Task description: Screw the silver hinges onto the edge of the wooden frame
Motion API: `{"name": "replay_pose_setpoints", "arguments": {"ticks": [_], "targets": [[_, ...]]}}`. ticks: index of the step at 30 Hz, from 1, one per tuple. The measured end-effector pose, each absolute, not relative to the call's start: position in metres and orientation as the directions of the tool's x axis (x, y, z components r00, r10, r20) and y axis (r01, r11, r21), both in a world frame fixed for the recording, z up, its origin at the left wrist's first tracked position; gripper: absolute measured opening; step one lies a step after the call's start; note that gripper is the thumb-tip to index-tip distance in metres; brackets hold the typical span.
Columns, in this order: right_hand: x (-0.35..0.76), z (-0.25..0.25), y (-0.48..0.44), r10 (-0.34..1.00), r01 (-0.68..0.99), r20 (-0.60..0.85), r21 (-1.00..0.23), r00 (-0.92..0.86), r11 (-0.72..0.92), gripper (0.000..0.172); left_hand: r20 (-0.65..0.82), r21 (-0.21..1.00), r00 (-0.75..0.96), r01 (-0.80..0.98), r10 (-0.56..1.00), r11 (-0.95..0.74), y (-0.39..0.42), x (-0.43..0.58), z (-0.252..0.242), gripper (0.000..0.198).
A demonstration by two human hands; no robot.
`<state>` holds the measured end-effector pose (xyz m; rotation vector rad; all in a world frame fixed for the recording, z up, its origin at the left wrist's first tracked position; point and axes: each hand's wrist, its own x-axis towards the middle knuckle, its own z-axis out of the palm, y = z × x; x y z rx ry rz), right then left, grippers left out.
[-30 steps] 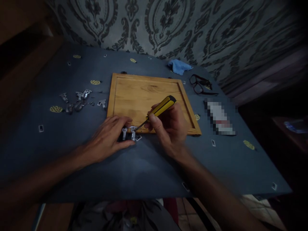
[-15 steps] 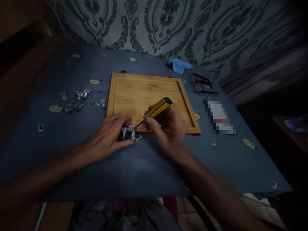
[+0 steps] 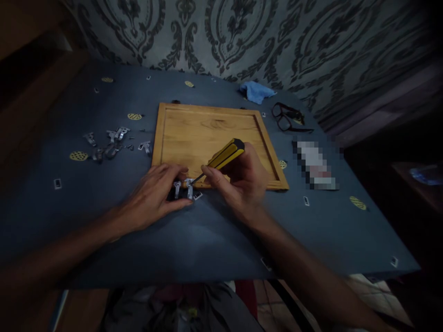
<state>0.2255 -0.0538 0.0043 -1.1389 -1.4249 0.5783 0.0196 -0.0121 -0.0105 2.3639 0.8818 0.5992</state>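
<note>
My right hand (image 3: 247,182) is wrapped round a yellow-and-black screwdriver (image 3: 226,154), held at a slant with its shaft pointing down to the left. The tip meets a metal cabinet hinge (image 3: 189,189) at the near edge of a framed wooden panel (image 3: 211,129). With thumb and fingers curved round that spot, my left hand (image 3: 157,193) holds the hinge against the edge; the thumb touches its lower end. A second hinge (image 3: 177,189) sits just left of it, inside the curve of the same hand. The screw head under the tip is too small to make out.
Left of the panel lie several loose hinges (image 3: 112,145) and small screws (image 3: 130,147). A blue cloth (image 3: 256,92), eyeglasses (image 3: 285,117) and a blurred-out flat object (image 3: 314,163) are to the right. A patterned wall (image 3: 194,37) borders the table's far side.
The whole view has shifted slightly. My right hand and the screwdriver handle have turned a little; the tip stays on the hinge and my left hand keeps its place.
</note>
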Motion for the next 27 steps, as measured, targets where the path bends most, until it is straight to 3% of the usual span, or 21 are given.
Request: {"name": "replay_pose_setpoints", "arguments": {"ticks": [4, 10, 17, 27], "targets": [[0.2254, 0.0034, -0.0532, 0.869, 0.312, 0.473, -0.856, 0.147, 0.413, 0.036, 0.21, 0.622, 0.686, 0.455, 0.696, -0.637, -0.012, 0.0196, -0.0107, 0.047], [0.2269, 0.0067, -0.0536, 0.866, 0.298, 0.487, -0.848, 0.112, 0.439, 0.019, 0.211, 0.614, 0.69, 0.457, 0.692, -0.643, -0.0114, 0.0195, -0.0122, 0.045], [0.2254, 0.0099, -0.0543, 0.921, 0.18, 0.373, -0.919, 0.115, 0.35, 0.026, 0.202, 0.609, 0.692, 0.466, 0.693, -0.643, -0.0121, 0.0195, -0.01, 0.047], [0.2249, 0.0109, -0.0541, 0.917, 0.197, 0.383, -0.913, 0.108, 0.358, 0.025, 0.191, 0.614, 0.693, 0.468, 0.695, -0.635, -0.0128, 0.019, -0.0105, 0.047]]}}
